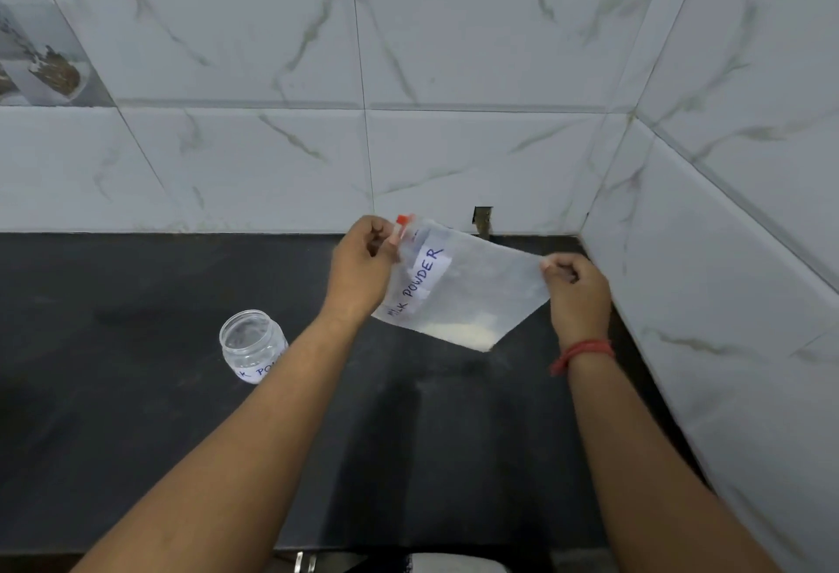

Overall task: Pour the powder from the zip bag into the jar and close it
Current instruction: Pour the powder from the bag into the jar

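A clear zip bag [476, 291] with a white label reading "MILK POWDER" hangs tilted above the black counter [136, 413]. A little white powder [463, 329] lies in its lowest corner. My left hand [363, 268] pinches the bag's top left corner beside the red zip slider [403, 221]. My right hand [576, 291] pinches the top right corner. A small clear glass jar [252, 345] stands open on the counter to the left, partly behind my left forearm, with a handwritten label. No lid is visible.
White marble-look tiled walls [408, 73] rise behind the counter and along its right side, meeting in a corner. A small dark notch [482, 220] sits in the back wall just behind the bag. The counter's front edge [408, 547] runs below my arms.
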